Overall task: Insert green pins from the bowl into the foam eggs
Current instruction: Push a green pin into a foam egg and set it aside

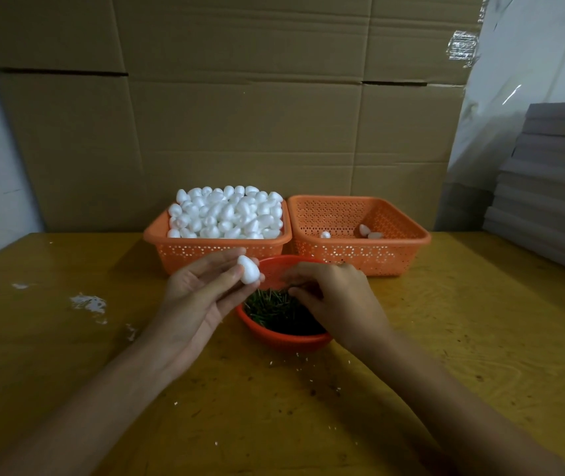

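Pin pick-up is judged in hand: a white foam egg (249, 269) is pinched by the left hand (198, 297) over the round red plastic bowl (284, 338), the right hand (336, 297) is curled among its green pins (274, 310), grip indeterminable; one pin must be singled out.

A scuffed yellow wooden table (446, 338) carries a red bowl (284, 340). Just behind the bowl stand two orange baskets side by side, the left basket (219, 255) and the right basket (360, 259). White crumbs (88, 304) lie well left of the bowl

cardboard sheets (239, 115) back the yellow table (480, 338), grey boards (549, 187) stacked right.
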{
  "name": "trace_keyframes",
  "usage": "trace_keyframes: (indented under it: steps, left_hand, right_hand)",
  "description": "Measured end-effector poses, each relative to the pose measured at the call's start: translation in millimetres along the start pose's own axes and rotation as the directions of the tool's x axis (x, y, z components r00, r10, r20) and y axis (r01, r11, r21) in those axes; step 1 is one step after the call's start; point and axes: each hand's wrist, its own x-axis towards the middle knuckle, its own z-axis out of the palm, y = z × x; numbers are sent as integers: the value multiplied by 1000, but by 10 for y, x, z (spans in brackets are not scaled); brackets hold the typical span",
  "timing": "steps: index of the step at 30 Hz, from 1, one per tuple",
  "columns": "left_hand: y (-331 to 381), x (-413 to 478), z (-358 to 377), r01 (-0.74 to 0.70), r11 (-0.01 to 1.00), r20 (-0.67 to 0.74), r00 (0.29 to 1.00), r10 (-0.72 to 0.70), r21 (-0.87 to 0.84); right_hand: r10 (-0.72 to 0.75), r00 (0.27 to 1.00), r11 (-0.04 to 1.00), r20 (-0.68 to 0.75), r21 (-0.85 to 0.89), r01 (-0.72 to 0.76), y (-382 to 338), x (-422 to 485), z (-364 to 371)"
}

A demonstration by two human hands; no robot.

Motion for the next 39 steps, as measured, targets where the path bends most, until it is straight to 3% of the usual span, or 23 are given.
trace_keyframes:
  steps: [21, 39]
  left_hand:
    - [50, -25, 26, 10, 1000, 64, 998, -8, -25]
    - [62, -87, 91, -83, 985, 100, 993, 69, 149]
  right_hand:
    - [37, 999, 999, -15, -24, -37, -27, -9, 16]
    - [30, 999, 999, -30, -44, -31, -57, -17, 5]
